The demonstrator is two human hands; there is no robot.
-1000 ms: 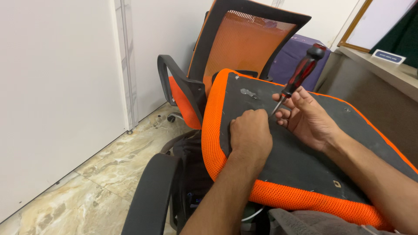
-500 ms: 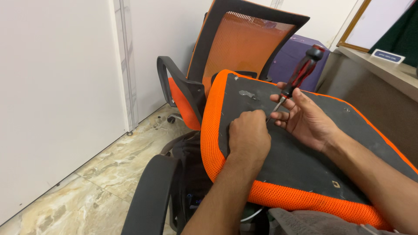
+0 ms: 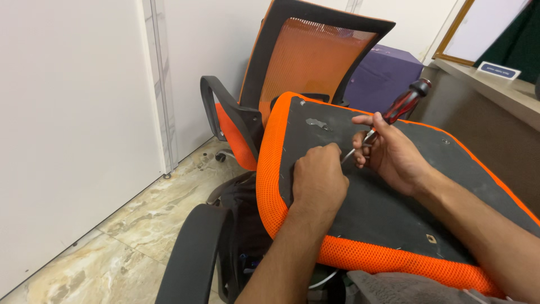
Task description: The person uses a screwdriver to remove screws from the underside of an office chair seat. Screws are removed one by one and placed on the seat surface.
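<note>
Your right hand (image 3: 394, 155) is gripping the screwdriver (image 3: 388, 121) on the upturned seat base (image 3: 394, 214), left hand (image 3: 318, 180) fisted beside it, contents hidden.

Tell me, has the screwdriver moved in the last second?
Barely: the screwdriver in the right hand tilts the same way, its tip at the same spot on the seat underside.

Your hands: both bare, no gloves. Left hand (image 3: 319, 179) shows no ring or watch; right hand (image 3: 392, 153) the same on the sides in view. Both forearms uncovered all the way to the frame edge, no sleeve or cuff visible. Nails short. A fold of grey fabric (image 3: 394, 287) at the bottom edge, possibly your clothing; cannot tell.
</note>
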